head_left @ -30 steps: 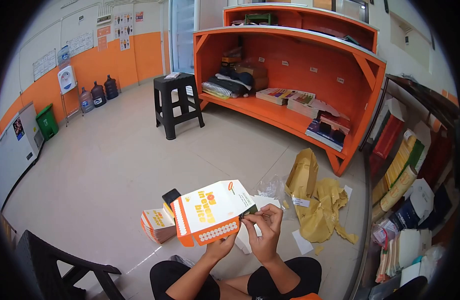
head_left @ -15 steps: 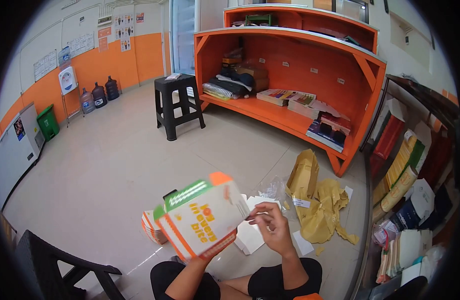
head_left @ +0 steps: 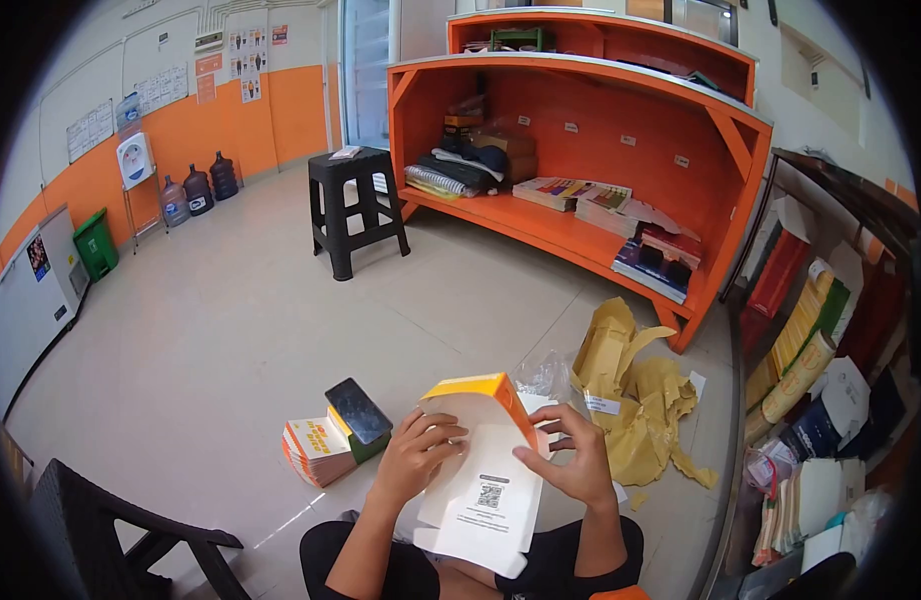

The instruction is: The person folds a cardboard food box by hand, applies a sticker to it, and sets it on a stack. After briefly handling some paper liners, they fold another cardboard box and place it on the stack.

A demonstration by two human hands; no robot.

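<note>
A partly folded food carton [head_left: 464, 510] is held up in front of me, over my crossed legs. Its white face with a small printed QR code is turned to me, and a yellow-orange panel [head_left: 496, 388] bends over at the top. My left hand [head_left: 421, 452] is closed on the carton's left side, fingers over the edge. On the right side, my right hand [head_left: 573, 455] pinches the edge of the orange panel between thumb and fingers. Left of the carton, a stack of flat printed cartons [head_left: 319, 447] lies on the floor, with a black phone [head_left: 358, 411] resting against it.
Torn brown wrapping paper [head_left: 641, 420] and clear plastic [head_left: 546, 375] lie on the floor at right. A black stool [head_left: 356, 205] stands before an orange shelf unit [head_left: 581, 130]. Another black stool [head_left: 101, 530] is at lower left. Packed goods [head_left: 811, 400] line the right side.
The carton has turned from its printed "Joy in every bite" side to its white side with the QR code. My left hand now shows on its left side, and the phone and stack are uncovered.
</note>
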